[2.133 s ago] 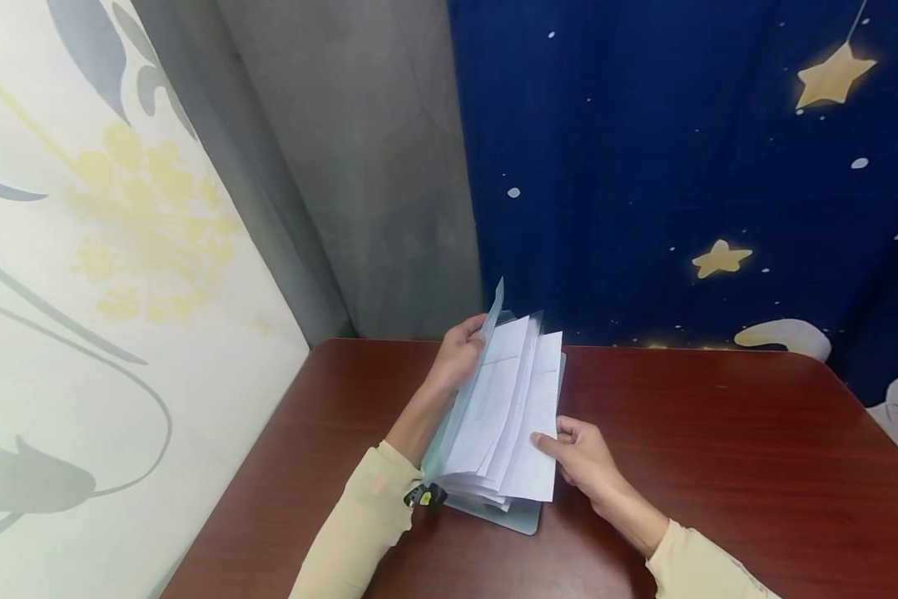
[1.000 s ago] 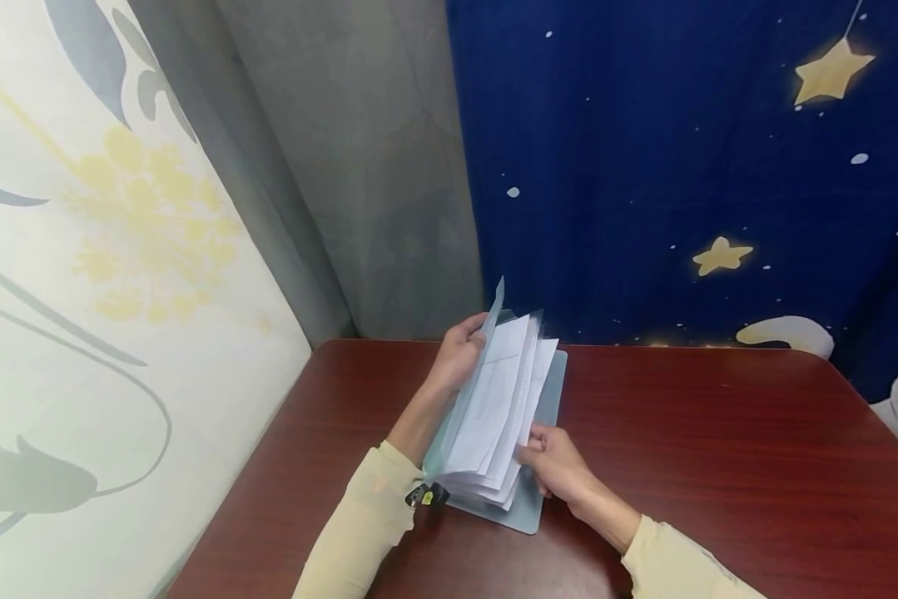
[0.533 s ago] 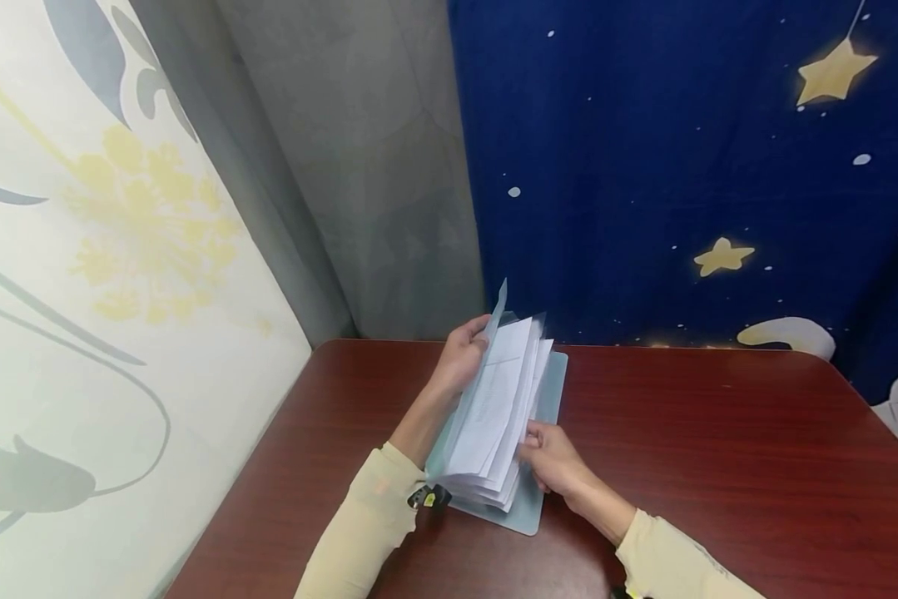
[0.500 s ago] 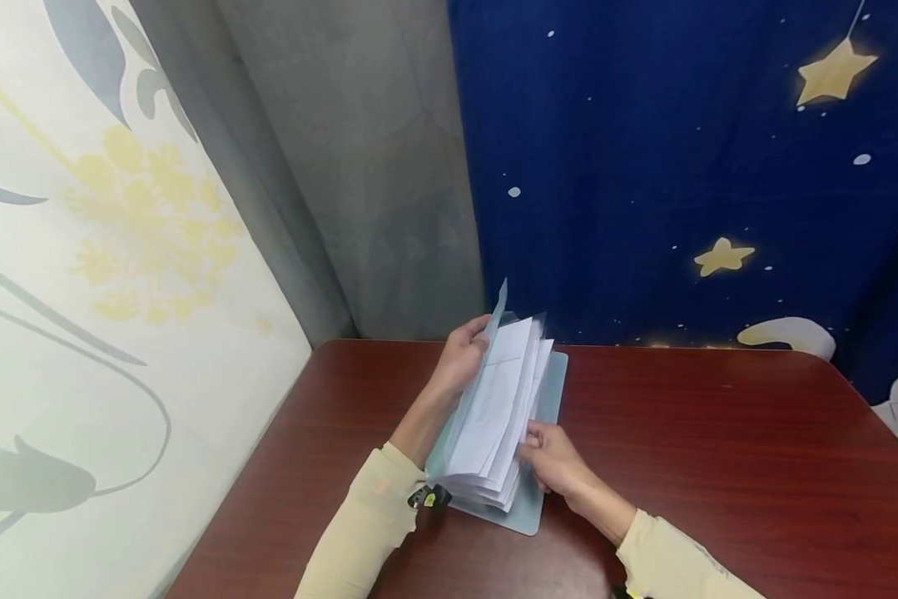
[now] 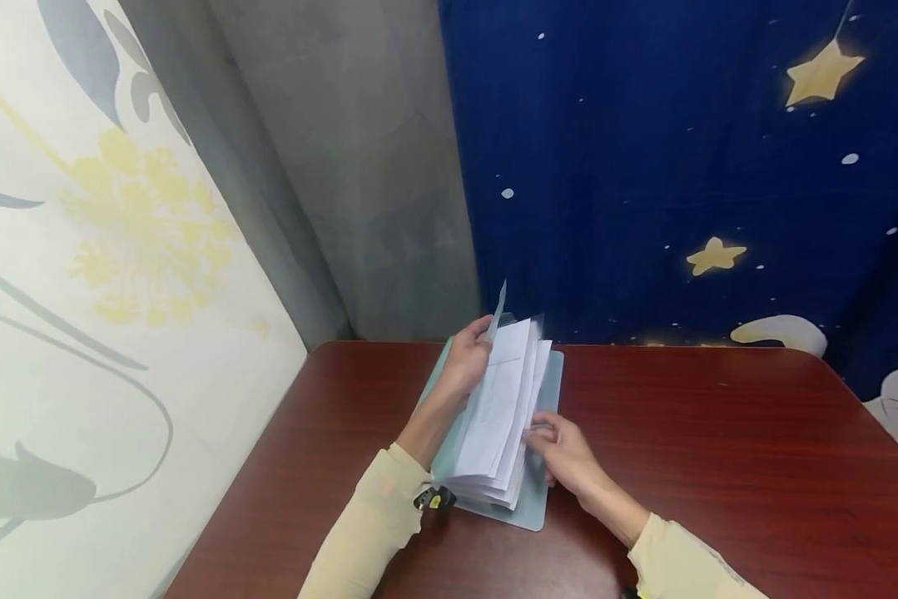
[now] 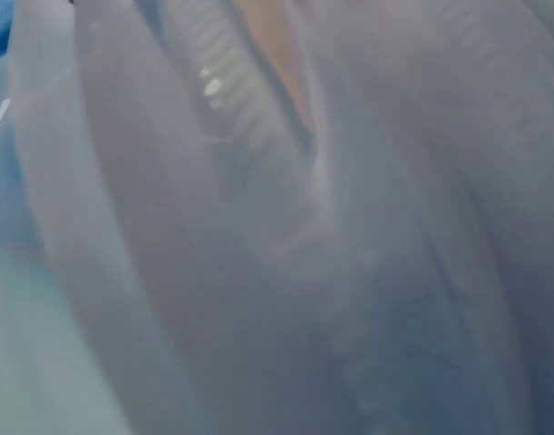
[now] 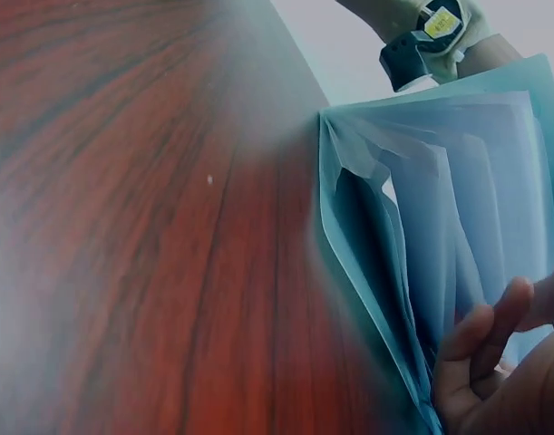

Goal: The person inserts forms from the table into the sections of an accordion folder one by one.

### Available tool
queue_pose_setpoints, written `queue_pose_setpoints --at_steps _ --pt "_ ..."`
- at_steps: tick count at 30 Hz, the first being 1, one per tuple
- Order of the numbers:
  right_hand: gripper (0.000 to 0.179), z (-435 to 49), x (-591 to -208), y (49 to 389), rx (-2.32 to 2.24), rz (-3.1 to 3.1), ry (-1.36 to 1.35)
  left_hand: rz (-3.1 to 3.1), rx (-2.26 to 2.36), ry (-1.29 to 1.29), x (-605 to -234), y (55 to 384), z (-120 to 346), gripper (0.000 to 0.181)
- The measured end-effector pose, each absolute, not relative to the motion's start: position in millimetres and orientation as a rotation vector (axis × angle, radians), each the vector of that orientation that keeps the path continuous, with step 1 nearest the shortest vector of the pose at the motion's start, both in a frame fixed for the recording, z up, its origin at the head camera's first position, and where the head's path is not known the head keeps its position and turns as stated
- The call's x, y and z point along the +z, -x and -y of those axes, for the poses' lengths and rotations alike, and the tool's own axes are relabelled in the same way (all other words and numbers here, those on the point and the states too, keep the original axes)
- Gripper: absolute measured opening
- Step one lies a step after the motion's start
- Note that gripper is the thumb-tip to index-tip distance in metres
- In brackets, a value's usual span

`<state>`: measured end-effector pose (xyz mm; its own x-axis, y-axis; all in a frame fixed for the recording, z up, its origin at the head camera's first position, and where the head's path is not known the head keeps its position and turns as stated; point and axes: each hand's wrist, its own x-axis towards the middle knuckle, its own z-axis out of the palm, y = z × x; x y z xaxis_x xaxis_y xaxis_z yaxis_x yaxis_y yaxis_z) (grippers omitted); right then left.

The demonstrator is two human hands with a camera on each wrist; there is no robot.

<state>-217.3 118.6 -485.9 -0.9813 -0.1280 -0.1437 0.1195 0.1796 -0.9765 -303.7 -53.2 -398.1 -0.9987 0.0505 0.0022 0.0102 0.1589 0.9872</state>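
Observation:
A pale blue-green display folder (image 5: 529,509) stands partly open on the table in the head view. White printed sheets (image 5: 497,408) fill its clear plastic sleeves, fanned apart. My left hand (image 5: 465,358) grips an upright leaf near the top left, with part of the cover now showing beyond that hand. At the right edge of the sleeves, my right hand (image 5: 564,453) has its thumb and fingers on the page edges. In the right wrist view, its curled fingers (image 7: 476,353) lie against the sleeves (image 7: 494,199). Blurred translucent sleeves (image 6: 258,272) fill the left wrist view, hiding most of the left hand.
The reddish-brown wooden table (image 5: 718,449) extends on both sides of the folder. Behind it hang a grey curtain (image 5: 374,166) and a blue star-patterned curtain (image 5: 606,166). A patterned white wall (image 5: 119,333) borders the left side.
My right hand has moved left from the outer sheet, which has swung in toward the other pages. The cover has dropped leftward behind my left hand, which has shifted slightly right.

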Motion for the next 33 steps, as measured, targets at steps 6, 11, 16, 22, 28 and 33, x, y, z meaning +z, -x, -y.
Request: queue_pose_setpoints --at_steps 6,11,16,22,28,33 --pt "0.036 -133 -481 216 -1.873 -2.331 0.007 -2.345 2.03 -0.083 -402 306 43 0.051" --pt "0.043 -148 -477 209 -1.758 -2.368 0.008 -2.356 2.023 -0.071 -406 308 32 0.052" --pt "0.052 -154 -477 202 -1.685 -2.383 0.039 -2.424 2.013 0.035 -405 305 26 0.054" --pt "0.053 -160 -478 186 -1.753 -2.248 -0.003 -2.403 2.056 0.038 -409 302 16 0.057" --pt "0.056 -175 -477 173 -1.808 -2.186 -0.04 -2.369 2.08 0.053 -418 301 2 0.055" --pt "0.052 -183 -478 164 -1.827 -2.203 -0.026 -2.461 2.028 0.046 -424 301 -7 0.054"
